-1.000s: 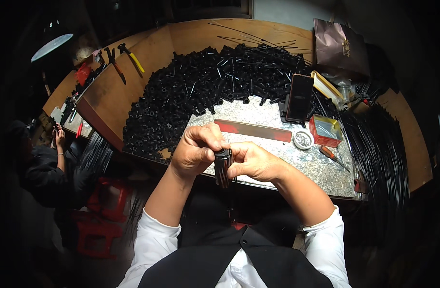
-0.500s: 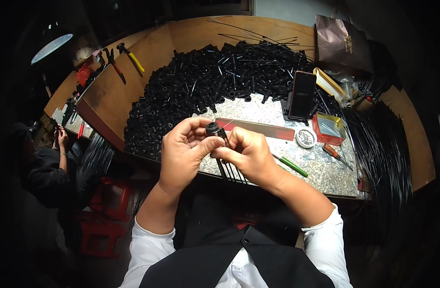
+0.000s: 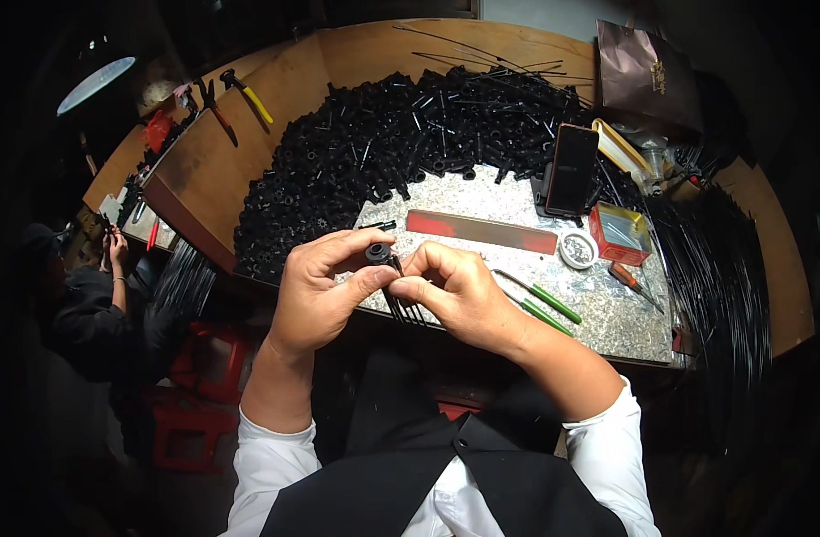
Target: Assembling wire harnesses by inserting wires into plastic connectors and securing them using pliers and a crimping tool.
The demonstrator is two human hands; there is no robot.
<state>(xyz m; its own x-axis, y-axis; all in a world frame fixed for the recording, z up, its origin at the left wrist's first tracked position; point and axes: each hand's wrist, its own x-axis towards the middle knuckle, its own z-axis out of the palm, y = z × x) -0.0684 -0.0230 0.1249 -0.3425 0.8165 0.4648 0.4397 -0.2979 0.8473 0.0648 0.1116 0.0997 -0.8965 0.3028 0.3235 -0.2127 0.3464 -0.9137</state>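
Note:
Above the front edge of the worktop, my left hand (image 3: 316, 291) pinches a small black round hub (image 3: 379, 253) between thumb and fingers. Several thin black rods (image 3: 405, 311) hang down from the hub, below my hands. My right hand (image 3: 459, 291) is closed close beside it, thumb and fingertips pressed together on the rods next to the hub. The exact spot of that grip is partly hidden by the fingers. Just beyond my left fingertips a short black part (image 3: 379, 225) lies on the worktop.
Behind my hands spreads a large heap of black parts (image 3: 338, 161). On the speckled worktop (image 3: 607, 313) lie a red-grey bar (image 3: 482, 233), green-handled pliers (image 3: 553, 304), a white dish (image 3: 577, 250), a screwdriver (image 3: 634, 285) and a propped phone (image 3: 572, 170). A co-worker (image 3: 88, 295) sits at left.
Both hands have shifted slightly left with the hub, whose round face now turns more upward. The view has moved a little, and both green handles of the pliers now show.

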